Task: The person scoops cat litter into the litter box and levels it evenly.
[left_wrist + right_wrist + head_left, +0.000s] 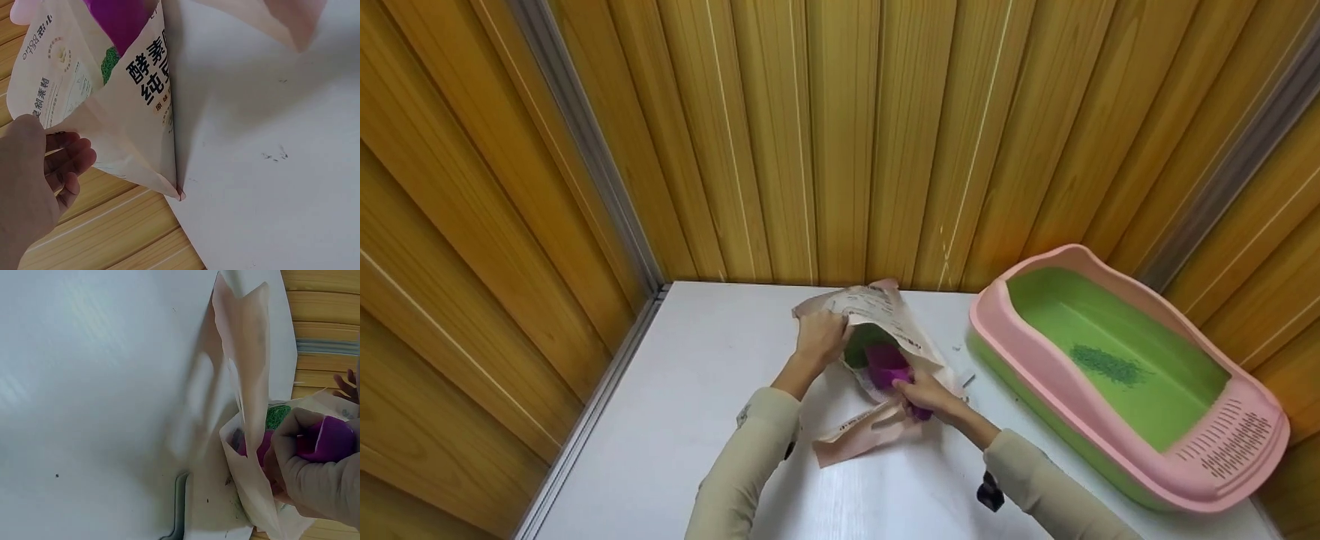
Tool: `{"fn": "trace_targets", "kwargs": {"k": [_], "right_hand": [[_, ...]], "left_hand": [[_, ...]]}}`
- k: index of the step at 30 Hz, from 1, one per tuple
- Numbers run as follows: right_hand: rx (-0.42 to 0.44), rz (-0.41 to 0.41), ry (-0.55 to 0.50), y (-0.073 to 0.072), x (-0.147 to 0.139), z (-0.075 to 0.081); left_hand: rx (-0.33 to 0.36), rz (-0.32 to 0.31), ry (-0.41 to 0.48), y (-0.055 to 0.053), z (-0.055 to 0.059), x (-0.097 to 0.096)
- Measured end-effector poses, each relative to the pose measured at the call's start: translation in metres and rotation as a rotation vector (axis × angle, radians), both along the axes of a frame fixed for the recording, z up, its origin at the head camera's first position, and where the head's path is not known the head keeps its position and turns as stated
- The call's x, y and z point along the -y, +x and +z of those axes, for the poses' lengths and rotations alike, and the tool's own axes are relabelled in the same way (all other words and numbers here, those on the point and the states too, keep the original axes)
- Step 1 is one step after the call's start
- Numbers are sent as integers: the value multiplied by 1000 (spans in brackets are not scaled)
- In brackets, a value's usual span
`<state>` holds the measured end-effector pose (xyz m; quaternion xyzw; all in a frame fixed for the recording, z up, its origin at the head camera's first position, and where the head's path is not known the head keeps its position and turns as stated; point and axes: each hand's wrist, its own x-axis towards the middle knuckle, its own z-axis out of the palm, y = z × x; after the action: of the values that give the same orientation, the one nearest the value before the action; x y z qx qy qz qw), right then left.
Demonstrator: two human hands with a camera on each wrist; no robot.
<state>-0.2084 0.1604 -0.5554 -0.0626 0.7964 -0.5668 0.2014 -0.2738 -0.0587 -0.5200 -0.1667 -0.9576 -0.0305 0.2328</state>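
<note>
My left hand (821, 337) pinches the open edge of a pale pink paper bag (896, 307) with dark printing, holding its mouth apart. Green pellets (109, 64) show inside, and the left wrist view has the thumb and fingers at the bag's rim. My right hand (926, 394) grips the handle of a purple scoop (889, 366), whose head is inside the bag mouth against the green pellets. In the right wrist view the fingers wrap round the purple handle (332, 439), and a paper flap partly hides the scoop.
To the right stands a litter box with a pink rim (1057, 379) and green basin, a patch of green pellets (1110, 365) on its floor. A torn paper flap (859, 436) hangs at the bag's front. A small grey curved piece (180, 506) lies on the white table (697, 375).
</note>
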Motion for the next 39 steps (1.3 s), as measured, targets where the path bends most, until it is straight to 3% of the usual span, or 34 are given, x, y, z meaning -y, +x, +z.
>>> {"fn": "trace_targets", "kwargs": {"k": [8, 15, 18, 23, 27, 35, 39], "right_hand": [[118, -132, -127, -19, 18, -18], [353, -289, -309, -23, 9, -27], [362, -310, -325, -17, 7, -28], [280, -325, -292, -4, 10, -20], [286, -292, -279, 5, 11, -9], [350, -42, -234, 23, -3, 13], [362, 14, -198, 31, -15, 27]], "left_hand": [[-23, -44, -41, 11, -4, -9], [36, -52, -54, 13, -7, -14], [56, -47, -47, 13, -8, -13], [73, -31, -30, 9, -5, -10], [86, -18, -18, 5, -3, -7], [100, -3, 22, 0, -2, 1], [119, 17, 17, -1, -1, 9]]}}
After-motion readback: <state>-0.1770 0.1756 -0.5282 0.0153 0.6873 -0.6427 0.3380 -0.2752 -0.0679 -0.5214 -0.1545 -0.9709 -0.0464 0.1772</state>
